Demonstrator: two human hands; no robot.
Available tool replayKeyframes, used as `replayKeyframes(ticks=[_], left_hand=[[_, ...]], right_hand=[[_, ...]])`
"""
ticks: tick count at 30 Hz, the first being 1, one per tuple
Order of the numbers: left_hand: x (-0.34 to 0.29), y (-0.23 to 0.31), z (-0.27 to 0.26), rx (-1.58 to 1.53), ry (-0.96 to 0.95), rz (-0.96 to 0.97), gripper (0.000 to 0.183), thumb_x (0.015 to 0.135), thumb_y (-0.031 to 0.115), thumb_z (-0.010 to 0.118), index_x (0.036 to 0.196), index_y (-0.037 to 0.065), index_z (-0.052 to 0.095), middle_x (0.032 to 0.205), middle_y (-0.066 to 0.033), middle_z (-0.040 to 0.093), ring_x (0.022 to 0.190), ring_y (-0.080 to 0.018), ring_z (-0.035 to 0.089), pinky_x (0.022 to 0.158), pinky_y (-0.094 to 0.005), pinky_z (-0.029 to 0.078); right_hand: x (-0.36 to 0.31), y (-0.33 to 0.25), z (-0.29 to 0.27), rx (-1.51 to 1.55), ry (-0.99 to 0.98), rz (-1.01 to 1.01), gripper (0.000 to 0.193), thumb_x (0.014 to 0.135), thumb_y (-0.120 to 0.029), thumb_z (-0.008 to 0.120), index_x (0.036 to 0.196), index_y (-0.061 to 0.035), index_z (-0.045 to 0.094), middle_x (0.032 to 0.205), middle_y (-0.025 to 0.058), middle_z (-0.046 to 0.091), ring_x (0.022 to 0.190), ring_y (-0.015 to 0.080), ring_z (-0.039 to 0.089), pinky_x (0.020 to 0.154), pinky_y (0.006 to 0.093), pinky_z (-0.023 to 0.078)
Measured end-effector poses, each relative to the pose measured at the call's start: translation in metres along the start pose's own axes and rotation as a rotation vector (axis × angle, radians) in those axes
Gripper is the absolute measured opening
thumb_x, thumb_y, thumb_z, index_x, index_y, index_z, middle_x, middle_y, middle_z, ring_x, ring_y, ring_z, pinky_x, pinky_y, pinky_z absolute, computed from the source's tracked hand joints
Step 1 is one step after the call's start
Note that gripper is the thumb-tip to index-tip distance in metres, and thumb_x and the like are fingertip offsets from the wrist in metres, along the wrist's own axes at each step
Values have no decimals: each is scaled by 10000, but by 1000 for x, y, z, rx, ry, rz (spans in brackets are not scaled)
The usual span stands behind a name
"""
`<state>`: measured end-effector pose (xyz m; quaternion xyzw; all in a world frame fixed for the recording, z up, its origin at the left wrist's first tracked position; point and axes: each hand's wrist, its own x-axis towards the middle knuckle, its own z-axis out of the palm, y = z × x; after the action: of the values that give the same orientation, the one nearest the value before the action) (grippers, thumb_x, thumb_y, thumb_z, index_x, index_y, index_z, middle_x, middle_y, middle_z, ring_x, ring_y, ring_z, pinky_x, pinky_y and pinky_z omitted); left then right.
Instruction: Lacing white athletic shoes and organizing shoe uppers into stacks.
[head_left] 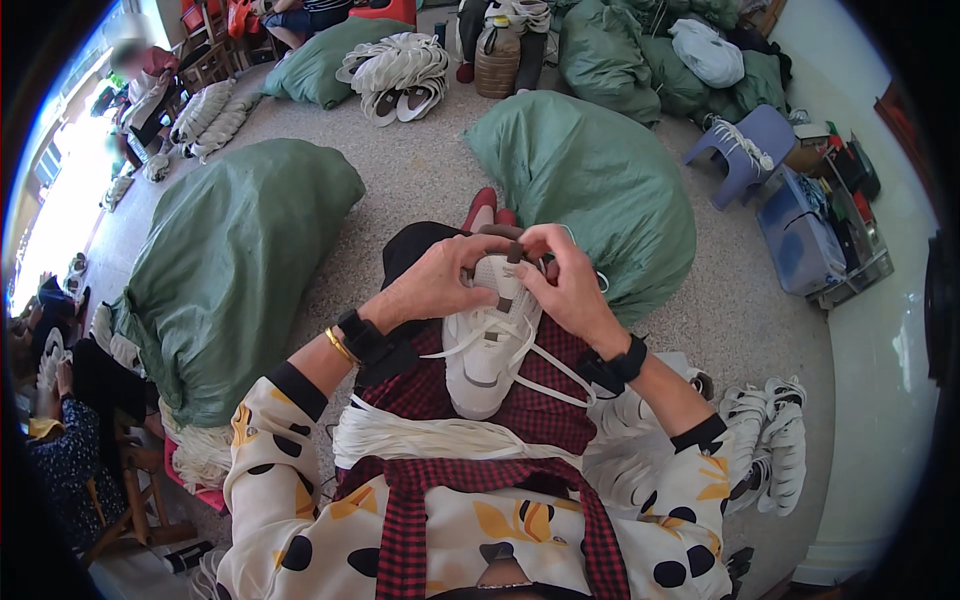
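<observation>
A white sneaker (480,384) lies on my lap, its toe toward me and its brown-lined opening away from me. My left hand (440,282) grips its left side near the collar, thumb at the tongue. My right hand (568,284) is closed on the other side of the collar, thumb against the brown-tipped tongue. A white shoelace (553,375) runs through the lower eyelets, its loose ends trailing to both sides. Across my lap, on a red-and-black checked apron (560,425), rests a bundle of white shoelaces (420,436).
Large green sacks stand ahead: one at the left (240,260), another at the right (600,190). White sneakers (768,440) are stacked at my right. A purple stool (735,165) and a blue bin (800,235) stand by the right wall. Other people sit at the left and far side.
</observation>
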<state>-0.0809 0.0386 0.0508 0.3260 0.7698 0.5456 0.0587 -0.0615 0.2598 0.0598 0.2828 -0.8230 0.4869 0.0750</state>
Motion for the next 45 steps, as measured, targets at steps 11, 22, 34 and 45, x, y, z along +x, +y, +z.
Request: replayKeyframes(ticks=[11, 22, 34, 45], left_hand=[[3, -4, -10, -110, -145, -169, 631, 751, -4, 763, 1336, -48, 531, 1081, -60, 666, 976, -100, 602, 854, -272, 509], [-2, -5, -11, 117, -129, -48, 520, 861, 112, 678, 1344, -17, 533, 1102, -106, 674, 959, -162, 626, 856, -322, 507], [-7, -2, -9, -51, -45, -12, 574, 797, 128, 662, 1355, 94, 532, 1013, -125, 651, 916, -186, 646, 792, -309, 502], [-27, 24, 24, 568, 152, 238, 153, 716, 73, 735, 858, 128, 719, 1446, -136, 454, 1340, -351, 409, 1064, -527, 265]], right_hand=[[-22, -22, 14, -415, -5, -262, 316, 679, 51, 775, 910, -41, 580, 854, 80, 606, 915, 289, 574, 788, 398, 483], [-38, -18, -79, -679, 48, -234, 163, 739, 52, 669, 821, -37, 559, 806, 103, 571, 867, 306, 559, 765, 403, 470], [-49, -7, -71, -631, 81, -121, 117, 797, -47, 717, 816, -26, 603, 830, 102, 586, 877, 312, 568, 763, 422, 469], [-64, -19, 21, -486, 148, -21, 96, 851, -101, 676, 858, -18, 629, 844, 126, 598, 871, 317, 589, 756, 421, 485]])
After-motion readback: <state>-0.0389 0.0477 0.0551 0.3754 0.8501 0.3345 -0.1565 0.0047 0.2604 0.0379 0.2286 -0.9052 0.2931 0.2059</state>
